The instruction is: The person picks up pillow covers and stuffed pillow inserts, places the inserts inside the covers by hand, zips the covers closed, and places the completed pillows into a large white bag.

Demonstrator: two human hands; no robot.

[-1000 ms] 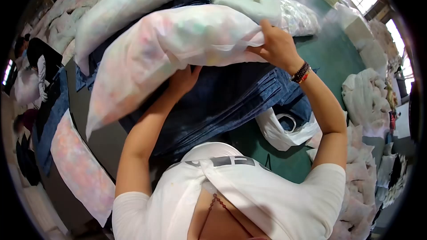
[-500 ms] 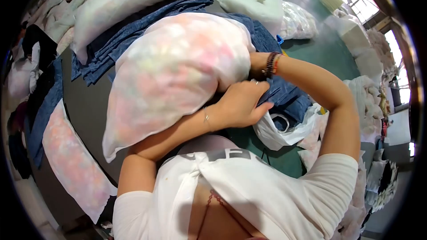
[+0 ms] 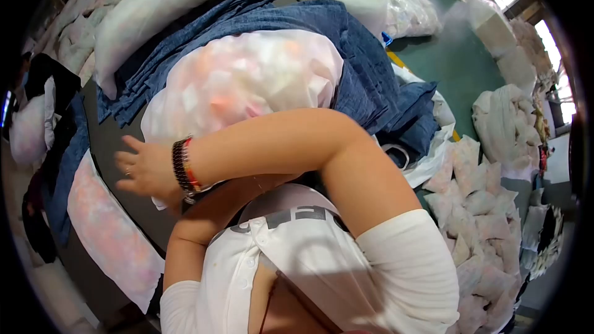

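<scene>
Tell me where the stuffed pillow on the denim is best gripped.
Probably the right end of the stuffed pillow, coming from the right: it is plump and smooth, and that end lies bare on the denim pile, while the right hand and forearm cover its near edge.

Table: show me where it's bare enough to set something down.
One bare grey strip of table, bordered by the stuffed pillow, the right hand and the flat pink cover. Farther in, the denim stack crowds it.
</scene>
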